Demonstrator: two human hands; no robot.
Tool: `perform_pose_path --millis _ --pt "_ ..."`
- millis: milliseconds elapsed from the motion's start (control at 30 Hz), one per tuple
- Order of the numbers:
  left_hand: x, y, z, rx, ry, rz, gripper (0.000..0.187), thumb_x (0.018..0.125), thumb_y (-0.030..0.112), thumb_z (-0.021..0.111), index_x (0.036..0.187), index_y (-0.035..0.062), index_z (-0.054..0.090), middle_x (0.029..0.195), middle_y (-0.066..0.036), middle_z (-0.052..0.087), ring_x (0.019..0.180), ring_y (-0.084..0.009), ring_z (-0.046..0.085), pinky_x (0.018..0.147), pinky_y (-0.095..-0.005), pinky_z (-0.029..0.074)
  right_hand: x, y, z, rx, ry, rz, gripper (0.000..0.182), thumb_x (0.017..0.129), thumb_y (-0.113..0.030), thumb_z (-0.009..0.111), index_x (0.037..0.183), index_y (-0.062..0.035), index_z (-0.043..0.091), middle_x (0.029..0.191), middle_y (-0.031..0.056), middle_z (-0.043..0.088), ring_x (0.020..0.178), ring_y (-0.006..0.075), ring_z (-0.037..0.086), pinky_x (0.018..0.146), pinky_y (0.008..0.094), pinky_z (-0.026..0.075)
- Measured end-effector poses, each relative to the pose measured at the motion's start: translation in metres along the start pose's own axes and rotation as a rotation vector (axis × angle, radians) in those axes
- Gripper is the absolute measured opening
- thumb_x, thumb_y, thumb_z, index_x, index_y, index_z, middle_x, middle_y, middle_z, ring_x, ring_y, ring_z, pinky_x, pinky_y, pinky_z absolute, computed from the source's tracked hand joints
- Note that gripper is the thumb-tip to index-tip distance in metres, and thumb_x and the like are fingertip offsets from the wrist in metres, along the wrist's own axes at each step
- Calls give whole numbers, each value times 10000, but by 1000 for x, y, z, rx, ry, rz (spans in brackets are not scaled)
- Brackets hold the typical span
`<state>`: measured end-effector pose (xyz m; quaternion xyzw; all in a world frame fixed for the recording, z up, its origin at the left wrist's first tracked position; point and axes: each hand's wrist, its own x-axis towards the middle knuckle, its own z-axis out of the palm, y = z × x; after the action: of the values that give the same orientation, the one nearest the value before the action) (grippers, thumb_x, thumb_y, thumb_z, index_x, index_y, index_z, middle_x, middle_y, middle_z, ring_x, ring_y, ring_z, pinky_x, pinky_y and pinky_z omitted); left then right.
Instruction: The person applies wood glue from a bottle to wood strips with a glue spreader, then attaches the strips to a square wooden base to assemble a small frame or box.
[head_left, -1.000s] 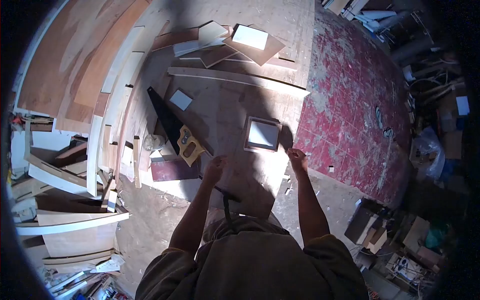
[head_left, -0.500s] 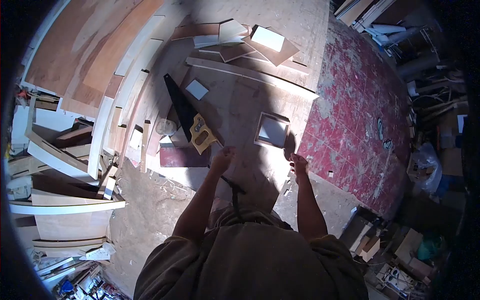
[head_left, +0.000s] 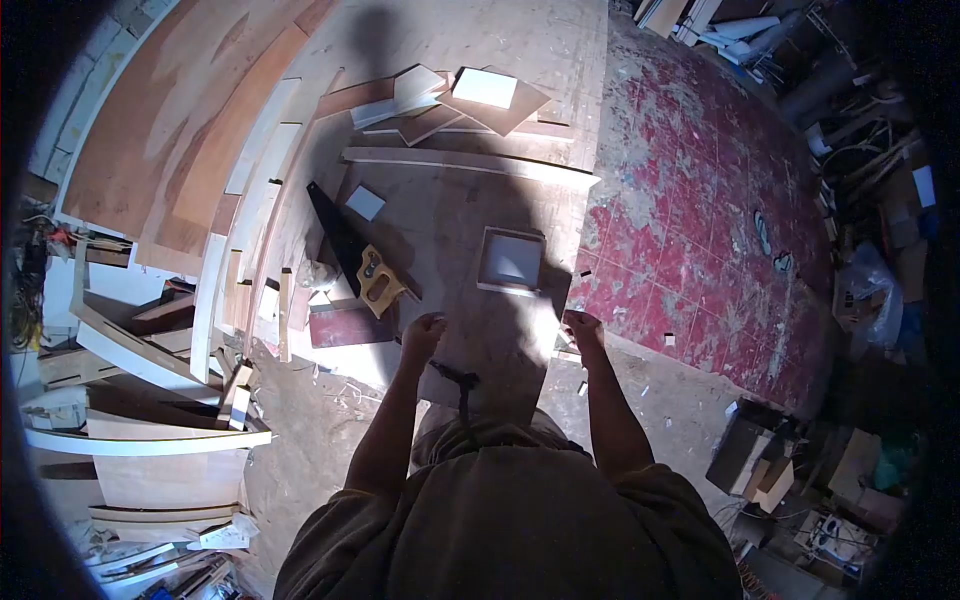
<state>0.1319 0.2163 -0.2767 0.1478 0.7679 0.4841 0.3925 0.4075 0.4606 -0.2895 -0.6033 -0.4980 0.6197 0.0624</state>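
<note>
My left hand hovers over the near part of the wooden board, its fingers curled; anything between them is too small to make out. Beyond it lies a handsaw with a black blade and a yellow wooden handle. My right hand is at the board's right edge, fingers pressed together, their contents unclear. A small square wooden frame with a pale panel inside lies between and beyond the hands. A white card-like piece is beside the saw blade, and a dark red piece is left of my left hand.
A long strip crosses the board, with overlapping offcuts beyond. Large curved sheets and strips are stacked at left. A worn red floor with a pair of sandals lies at right. Boxes stand lower right.
The whole view has shifted, with the frame and saw now further left. My right hand has come slightly inward and my left hand sits a little lower, nearer my body.
</note>
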Motion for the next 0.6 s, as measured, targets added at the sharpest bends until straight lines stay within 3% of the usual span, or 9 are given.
perform_pose_path --millis 167,367,567,600 --pt "-19 3 19 4 117 40 275 892 215 675 1087 26 715 856 -57 724 723 -102 632 662 -258 498 10 -12 -7 -46 -76 -182 330 888 -364 695 1104 -114 703 909 -24 708 725 90 638 564 283 488" --pt "-20 16 29 -24 161 12 292 887 240 689 1072 17 721 856 -58 725 715 -99 637 672 -261 509 28 -22 -2 -42 -77 -234 332 865 -340 715 1031 -52 715 859 32 724 687 112 665 530 268 494" --pt "26 20 25 242 153 144 327 879 294 667 1086 45 718 908 -125 735 794 -207 701 742 -326 533 42 -33 8 -90 -32 -218 311 874 -314 712 1071 -74 704 909 17 716 741 102 655 542 264 502" --pt "31 28 27 250 145 99 334 877 310 655 1085 57 718 929 -143 731 834 -243 707 766 -346 535 35 -41 11 -32 22 -243 312 830 -291 751 1006 -35 721 816 44 721 679 110 642 605 280 515"
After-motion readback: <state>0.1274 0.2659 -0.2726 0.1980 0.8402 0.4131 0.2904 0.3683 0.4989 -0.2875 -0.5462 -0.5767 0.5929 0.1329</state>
